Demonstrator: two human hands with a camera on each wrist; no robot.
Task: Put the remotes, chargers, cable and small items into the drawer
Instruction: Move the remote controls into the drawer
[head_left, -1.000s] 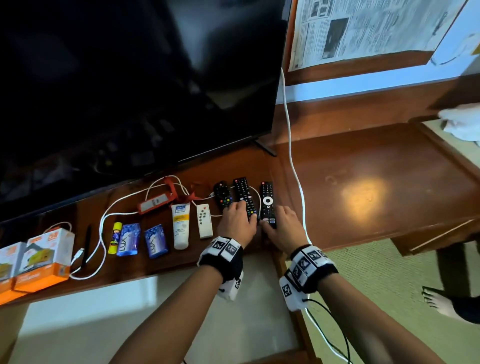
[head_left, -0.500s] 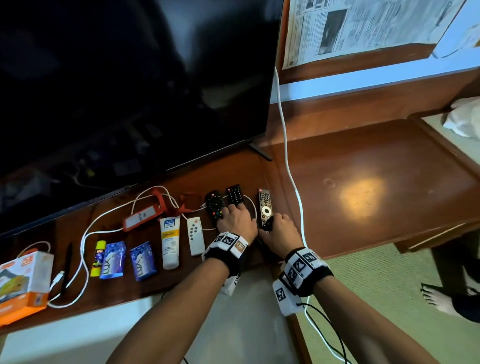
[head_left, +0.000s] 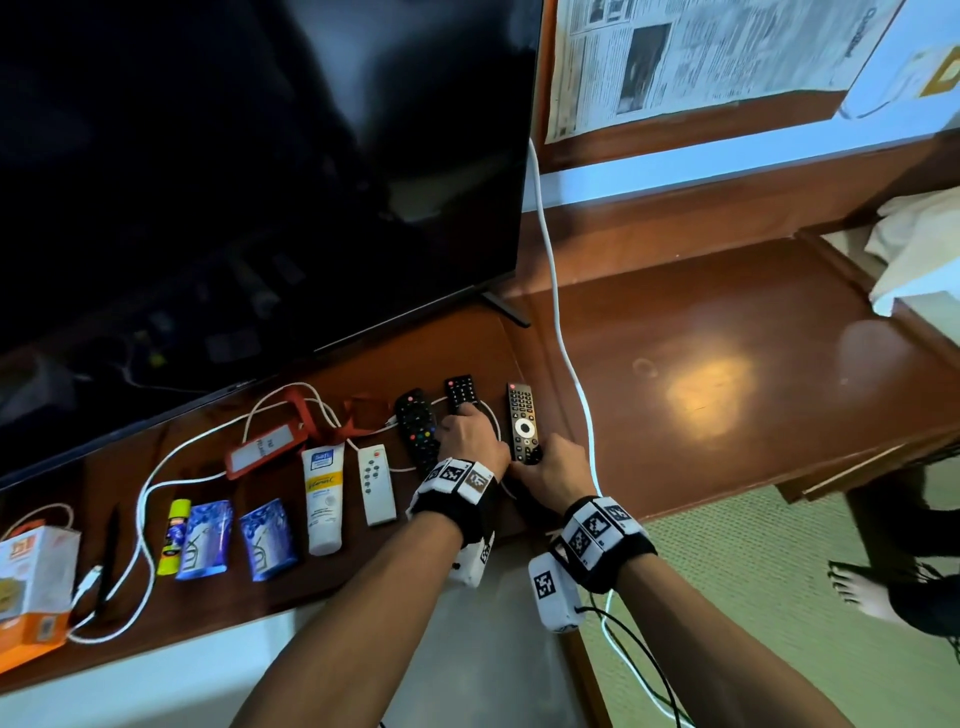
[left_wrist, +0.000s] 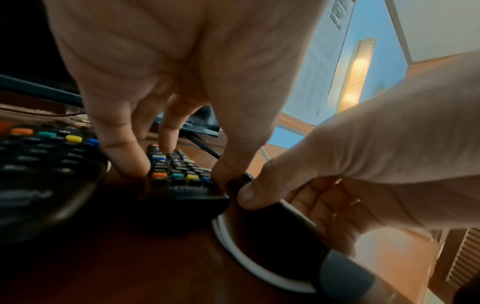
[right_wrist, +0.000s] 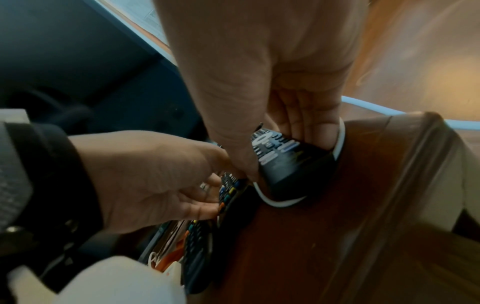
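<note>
Black middle remote in left grip, ring-button remote (lower end) in right grip

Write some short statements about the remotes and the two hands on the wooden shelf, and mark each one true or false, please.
1. The left hand grips the middle black remote. True.
2. The right hand holds the white remote. False: it grips the near end of the black remote with the white ring; the white remote lies untouched.
3. A thin white cable runs under the remotes by the hands. True.
4. The sunscreen tube lies to the right of all the remotes. False: it lies left of them.
5. The rounded black remote is lifted in the air. False: it lies on the shelf.
</note>
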